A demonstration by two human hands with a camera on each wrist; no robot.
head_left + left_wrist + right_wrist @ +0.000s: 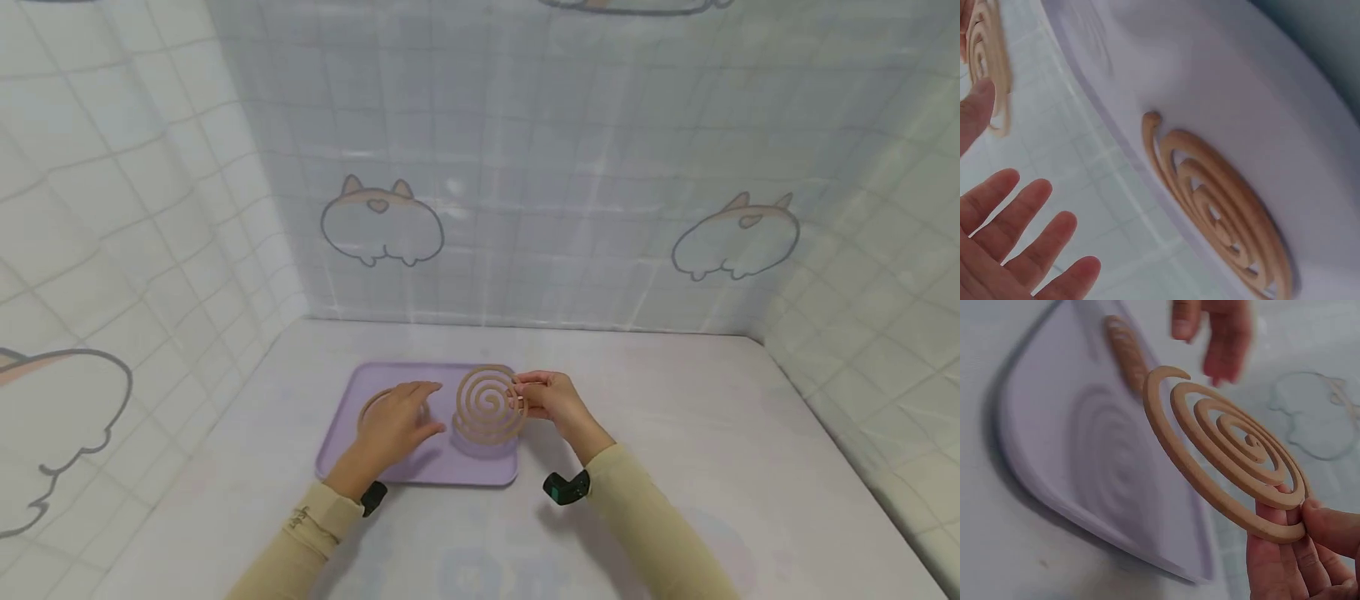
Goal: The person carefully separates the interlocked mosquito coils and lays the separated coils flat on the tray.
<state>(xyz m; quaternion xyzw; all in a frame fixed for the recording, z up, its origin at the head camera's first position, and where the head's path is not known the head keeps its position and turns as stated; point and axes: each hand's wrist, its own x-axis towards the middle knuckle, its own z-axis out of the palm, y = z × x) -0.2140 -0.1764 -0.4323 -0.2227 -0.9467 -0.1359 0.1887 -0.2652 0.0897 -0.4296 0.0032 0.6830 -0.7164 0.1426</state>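
Observation:
My right hand [553, 402] pinches the rim of a tan mosquito coil [1159, 422] between thumb and fingers, holding it tilted above the right part of a lilac tray [450, 472]. A second mosquito coil [1250, 203] lies flat on the tray's left part. Over that coil hovers my left hand [393, 425], partly covering it in the head view. Its fingers are spread and hold nothing. In the left wrist view, those fingers [1038, 240] stand apart from the coil on the tray.
The tray sits on a pale table [645, 417]. White tiled-pattern sheets with cartoon drawings form a back wall [525, 167] and side walls. A dark wrist device [566, 487] is on the right wrist, another [372, 498] on the left.

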